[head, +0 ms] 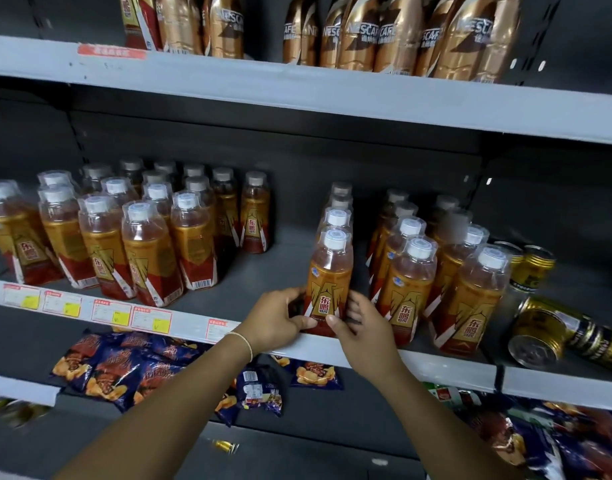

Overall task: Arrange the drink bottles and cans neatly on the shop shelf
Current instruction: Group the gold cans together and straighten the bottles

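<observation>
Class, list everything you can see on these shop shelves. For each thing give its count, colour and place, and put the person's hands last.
Drink bottles: over twenty, orange with white caps, middle shelf.
Held bottle: one, orange, front of centre row.
Coffee bottles: about eight, gold, top shelf.
Cans: four, gold, middle shelf's right end; two upright, two lying.
Snack bags: many, blue, lower shelf.
Price tags: five, red-edged, middle shelf edge.
Left hand, right hand: both grip held bottle.

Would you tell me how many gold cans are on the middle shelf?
4: two upright cans at the right rear, two toppled cans in front of them; more may be hidden.
</observation>
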A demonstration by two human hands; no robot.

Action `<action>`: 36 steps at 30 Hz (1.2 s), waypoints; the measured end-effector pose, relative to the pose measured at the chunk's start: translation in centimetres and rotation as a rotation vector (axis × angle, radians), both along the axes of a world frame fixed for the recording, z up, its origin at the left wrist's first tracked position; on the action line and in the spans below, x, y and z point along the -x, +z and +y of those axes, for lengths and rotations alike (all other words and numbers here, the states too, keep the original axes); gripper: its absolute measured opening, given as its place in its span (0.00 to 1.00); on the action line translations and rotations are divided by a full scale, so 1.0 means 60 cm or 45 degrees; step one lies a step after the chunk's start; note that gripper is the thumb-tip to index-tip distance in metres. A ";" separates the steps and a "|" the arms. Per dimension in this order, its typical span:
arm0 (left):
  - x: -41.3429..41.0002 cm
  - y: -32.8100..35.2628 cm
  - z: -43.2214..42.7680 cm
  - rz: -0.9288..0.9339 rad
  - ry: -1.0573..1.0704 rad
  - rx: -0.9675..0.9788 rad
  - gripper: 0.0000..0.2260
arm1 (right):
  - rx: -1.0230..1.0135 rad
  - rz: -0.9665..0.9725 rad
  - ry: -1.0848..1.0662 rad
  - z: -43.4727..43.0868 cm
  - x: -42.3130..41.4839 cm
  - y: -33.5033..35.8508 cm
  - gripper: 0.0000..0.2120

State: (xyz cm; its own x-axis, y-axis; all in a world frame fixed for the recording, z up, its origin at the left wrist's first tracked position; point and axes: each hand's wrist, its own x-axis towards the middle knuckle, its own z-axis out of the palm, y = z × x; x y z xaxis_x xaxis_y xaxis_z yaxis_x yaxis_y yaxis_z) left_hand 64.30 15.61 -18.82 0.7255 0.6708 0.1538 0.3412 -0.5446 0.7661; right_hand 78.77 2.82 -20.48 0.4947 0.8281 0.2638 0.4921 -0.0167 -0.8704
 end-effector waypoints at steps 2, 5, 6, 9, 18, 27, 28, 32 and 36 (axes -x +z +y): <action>-0.004 0.001 -0.003 0.007 0.005 -0.026 0.21 | -0.013 0.010 -0.021 0.004 0.001 -0.001 0.23; -0.009 0.001 -0.006 0.019 0.014 -0.066 0.21 | -0.015 0.004 -0.039 0.006 0.003 -0.003 0.23; -0.011 -0.001 -0.007 0.029 0.023 -0.088 0.22 | -0.014 0.001 -0.041 0.007 0.003 -0.004 0.23; -0.013 -0.007 -0.004 0.045 0.030 -0.134 0.23 | -0.017 -0.005 -0.039 0.008 -0.001 -0.008 0.23; -0.013 -0.018 0.011 0.038 -0.020 -0.289 0.25 | -0.003 -0.026 -0.138 0.018 0.002 -0.027 0.23; -0.022 -0.020 0.034 -0.028 -0.120 -0.431 0.25 | 0.120 -0.104 -0.223 0.015 0.008 -0.019 0.20; -0.021 -0.022 0.037 -0.033 -0.142 -0.436 0.26 | 0.132 -0.111 -0.235 0.015 0.009 -0.018 0.20; -0.017 -0.029 0.048 -0.068 -0.222 -0.404 0.27 | 0.143 -0.162 -0.279 0.013 0.016 -0.015 0.19; -0.012 -0.032 0.054 -0.120 -0.246 -0.289 0.28 | 0.117 -0.194 -0.307 0.009 0.023 -0.017 0.21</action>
